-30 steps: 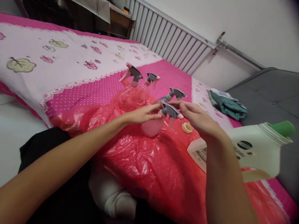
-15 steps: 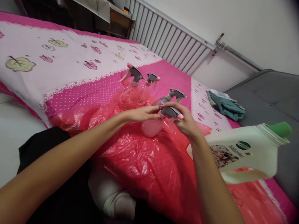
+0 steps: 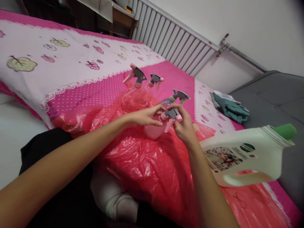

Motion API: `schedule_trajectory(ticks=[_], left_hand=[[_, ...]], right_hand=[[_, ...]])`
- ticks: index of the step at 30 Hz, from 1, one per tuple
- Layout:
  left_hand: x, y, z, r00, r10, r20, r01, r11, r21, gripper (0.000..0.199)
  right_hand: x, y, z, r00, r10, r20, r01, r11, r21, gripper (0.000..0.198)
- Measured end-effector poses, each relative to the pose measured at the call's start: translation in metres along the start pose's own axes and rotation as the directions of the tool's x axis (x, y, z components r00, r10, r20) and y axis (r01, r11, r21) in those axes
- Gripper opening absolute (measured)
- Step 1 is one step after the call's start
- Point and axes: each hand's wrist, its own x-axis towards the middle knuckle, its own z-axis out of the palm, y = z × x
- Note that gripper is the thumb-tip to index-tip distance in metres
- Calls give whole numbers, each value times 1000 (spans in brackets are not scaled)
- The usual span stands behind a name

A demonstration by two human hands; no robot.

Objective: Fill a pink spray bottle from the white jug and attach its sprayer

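A pink-tinted spray bottle (image 3: 154, 131) with a grey and pink trigger head (image 3: 171, 114) stands between my hands on a red plastic sheet (image 3: 142, 158). My left hand (image 3: 148, 116) curves round its neck, thumb on the near side and fingers behind, at the pink collar. With bent fingers, my right hand (image 3: 184, 123) grips the trigger head from the right. Just behind stands another spray bottle (image 3: 167, 100) with a grey head, partly hidden by my hands. Two more spray bottles, one with a pink-tipped trigger (image 3: 138, 76) and one beside it (image 3: 155, 79), stand farther back.
A large white jug (image 3: 247, 152) with a green cap lies tilted at the right, near my right forearm. Folded clothes (image 3: 231, 107) rest by the grey headboard (image 3: 268, 98). The patterned bedspread (image 3: 78, 63) spreads behind, up to a metal railing (image 3: 171, 34).
The trigger head has turned, its nozzle swinging slightly left and nearer me with my right hand. My left fingers have spread a little at the bottle's neck.
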Motion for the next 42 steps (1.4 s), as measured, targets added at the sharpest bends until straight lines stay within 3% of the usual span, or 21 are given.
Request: schedule_trajectory(ticks=[6,13,18,26,34,37,42], left_hand=[[0,2,0,1000,4,-17,-4,999,-36,63],[1,0,3,999,-6,-34,3,995,-96,54],[0,2,4,998,-25,-49,19,992,-121,50],[0,2,5,995,-49,-85,40,994,-105,50],[0,6,9,997,-32,-77,22,992,-126,49],[-2,8,6,998,-21,-63,12,992,-127,47],[-3,7,4,998,-7,-54,-1,989,-145,47]], right_hand=[[3,-2,5,1000,12,7,-12,1000,13,31],[4,-3,4,999,19,29,-21,997,74,42],[0,-1,18,991,40,-128,-34,998,45,37],[-12,-10,36,936,167,-311,-188,981,-39,35],[-12,-22,58,820,264,-507,-429,871,-240,54],[-11,-29,53,853,265,-449,-421,858,-294,52],[-11,-36,30,940,220,-261,-297,905,-306,43]])
